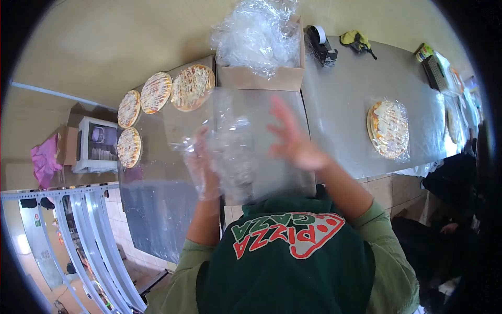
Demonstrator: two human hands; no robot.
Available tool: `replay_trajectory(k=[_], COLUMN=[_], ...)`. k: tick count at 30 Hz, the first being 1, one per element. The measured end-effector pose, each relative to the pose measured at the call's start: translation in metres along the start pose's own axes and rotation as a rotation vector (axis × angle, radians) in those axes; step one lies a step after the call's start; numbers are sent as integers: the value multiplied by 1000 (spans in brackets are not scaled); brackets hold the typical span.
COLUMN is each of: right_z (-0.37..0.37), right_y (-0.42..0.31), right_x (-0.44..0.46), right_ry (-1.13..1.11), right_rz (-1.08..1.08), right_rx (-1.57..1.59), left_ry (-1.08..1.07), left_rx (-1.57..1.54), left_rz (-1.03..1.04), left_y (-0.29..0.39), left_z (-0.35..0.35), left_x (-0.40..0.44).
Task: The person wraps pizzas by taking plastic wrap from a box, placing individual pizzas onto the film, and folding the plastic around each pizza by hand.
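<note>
A clear plastic bag [232, 152], smeared by motion, hangs over the metal table in front of my apron. My left hand [205, 165] is at its left side, with the film over the fingers and wrist; it appears to hold the bag, though the plastic partly veils the fingers. To the right of the bag, my right hand [297, 141] is raised with its fingers spread and nothing in it. Several uncovered topped pizzas lie at the left, the nearest to the bag being a large pizza [192, 88]. A plastic-wrapped pizza stack [388, 129] rests far right.
A cardboard box [261, 78] full of clear plastic bags stands at the back. Beside it are a tape dispenser [321, 46] and a yellow-and-black cloth item [357, 42]. A dark basket [434, 73] sits at the right back. A person in dark clothes [444, 225] is at the right.
</note>
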State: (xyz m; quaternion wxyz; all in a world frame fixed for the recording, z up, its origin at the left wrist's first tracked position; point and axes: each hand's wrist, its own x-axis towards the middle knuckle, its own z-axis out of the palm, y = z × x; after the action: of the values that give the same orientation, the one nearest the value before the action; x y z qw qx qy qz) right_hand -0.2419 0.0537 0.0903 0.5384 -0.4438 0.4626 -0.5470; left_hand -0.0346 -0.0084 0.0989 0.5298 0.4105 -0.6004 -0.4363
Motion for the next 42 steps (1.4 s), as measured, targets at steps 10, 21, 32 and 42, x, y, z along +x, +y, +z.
replay_trajectory(k=[10, 21, 32, 42], right_z=[-157, -86, -26, 35], right_y=[8, -5, 1, 25], right_x=[58, 167, 50, 30], right_ry=[1014, 96, -314, -110], right_rz=[-370, 214, 108, 167], right_rx=[183, -1566, 185, -3], left_ry=[575, 377, 326, -97], left_rx=[-196, -253, -404, 218], left_rz=[-186, -360, -419, -427], left_y=[25, 41, 11, 7], left_z=[-25, 5, -35, -40], left_x=[15, -7, -22, 15])
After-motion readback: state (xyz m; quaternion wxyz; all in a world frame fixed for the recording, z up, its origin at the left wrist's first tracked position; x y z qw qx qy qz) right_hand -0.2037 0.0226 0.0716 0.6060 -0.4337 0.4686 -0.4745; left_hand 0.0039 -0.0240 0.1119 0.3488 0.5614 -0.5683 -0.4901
